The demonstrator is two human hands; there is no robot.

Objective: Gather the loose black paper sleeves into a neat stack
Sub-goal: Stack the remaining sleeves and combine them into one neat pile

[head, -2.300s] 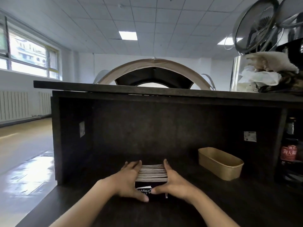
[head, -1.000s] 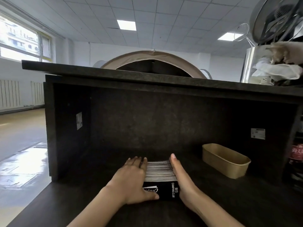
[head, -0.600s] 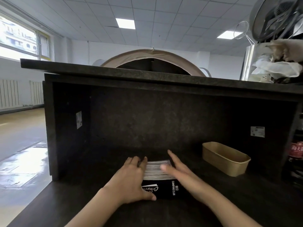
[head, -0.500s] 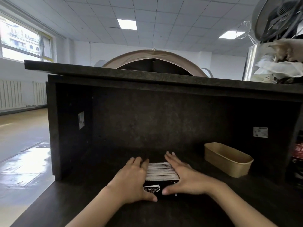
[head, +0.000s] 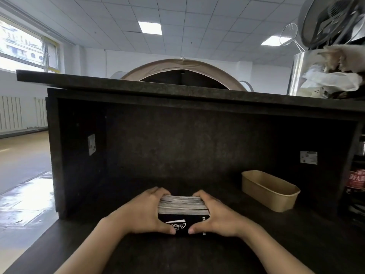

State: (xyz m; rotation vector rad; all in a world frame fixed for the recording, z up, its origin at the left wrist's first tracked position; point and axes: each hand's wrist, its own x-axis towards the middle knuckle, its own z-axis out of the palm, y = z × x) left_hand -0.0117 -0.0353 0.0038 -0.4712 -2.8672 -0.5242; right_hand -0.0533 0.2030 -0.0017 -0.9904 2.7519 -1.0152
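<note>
Black paper sleeves (head: 182,212) sit squared between my curled fingers (head: 158,191), left hand (head: 144,214) and right hand (head: 219,216) clasping the stack's sides, thumbs nearly meeting across its front, on the dark shelf (head: 197,254) left of the kraft tray (head: 269,191). Gathering looks nearly done, I judge, with only edges left to true. Half a second ago my right hand lay flatter; now it wraps the side.

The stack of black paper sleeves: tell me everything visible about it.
The stack of black paper sleeves lies flat on the dark counter. Its pale layered edges show on top; the near black face carries white script lettering. The left hand and right hand grip its sides, thumbs on the near face.
</note>
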